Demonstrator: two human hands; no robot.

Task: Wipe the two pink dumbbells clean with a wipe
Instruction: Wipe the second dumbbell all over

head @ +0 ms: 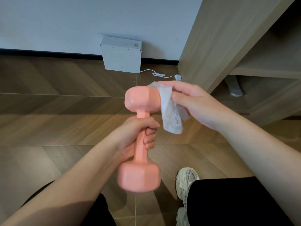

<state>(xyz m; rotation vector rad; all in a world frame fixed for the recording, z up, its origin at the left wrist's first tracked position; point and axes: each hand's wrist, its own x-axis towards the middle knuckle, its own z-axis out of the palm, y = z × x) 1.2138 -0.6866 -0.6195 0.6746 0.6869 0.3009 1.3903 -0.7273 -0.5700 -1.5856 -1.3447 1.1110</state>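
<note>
Left hand (135,136) is clamped round the handle of a pink dumbbell (140,137), fingers curled fully about the bar; the dumbbell is held upright over the floor, probably so that the upper head is offered to the other hand. Right hand (193,103) is closed on a white wipe (169,110), pinched between thumb and fingers; the wipe is pressed to the right face of the upper head and hangs loose below it. The lower head is blurred. The second dumbbell is not seen. Beyond the hands: wooden floor (57,111); a pale shoe (185,181) on it; a white box (121,54) leaned on the wall with its cable (158,75); a wooden cabinet (216,38) at right.
</note>
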